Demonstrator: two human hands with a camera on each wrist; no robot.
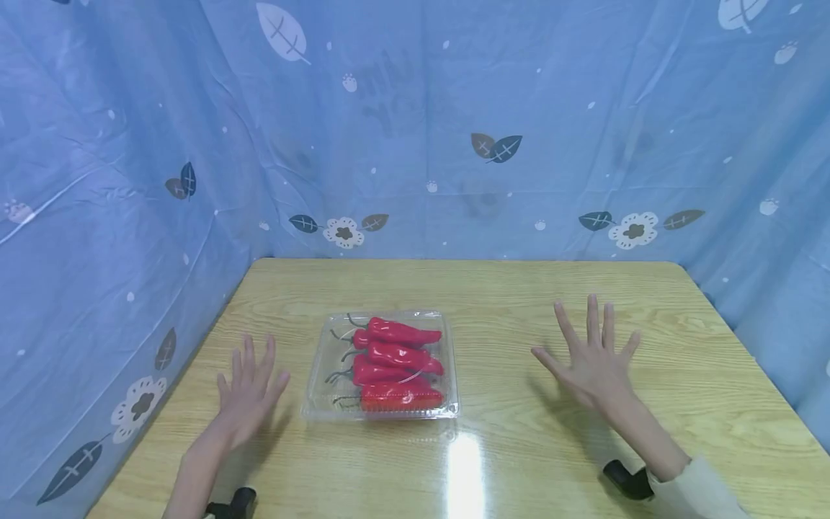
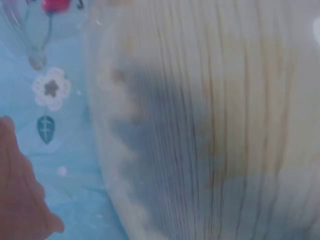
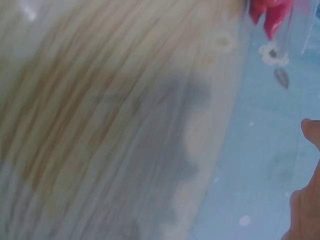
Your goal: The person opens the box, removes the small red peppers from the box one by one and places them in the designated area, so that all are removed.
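A clear plastic box (image 1: 315,393) lies on the wooden table, left of the middle in the head view. Several red chili peppers (image 1: 402,357) with thin green stems are stacked in rows inside it. To the box's left, my left hand (image 1: 248,396) is held over the table with fingers spread, touching nothing. My right hand (image 1: 596,371) is farther off on the box's right, its fingers also spread and holding nothing. In the left wrist view only part of the left hand (image 2: 22,195) shows at the edge; the right wrist view catches part of the right hand (image 3: 306,200).
The light wood table (image 1: 506,295) has rounded back corners. A blue curtain (image 1: 415,130) with leaf and flower prints hangs behind it and along both sides. Bright glare (image 1: 465,472) falls on the tabletop near the front. Dark wrist devices (image 1: 627,479) sit below the hands.
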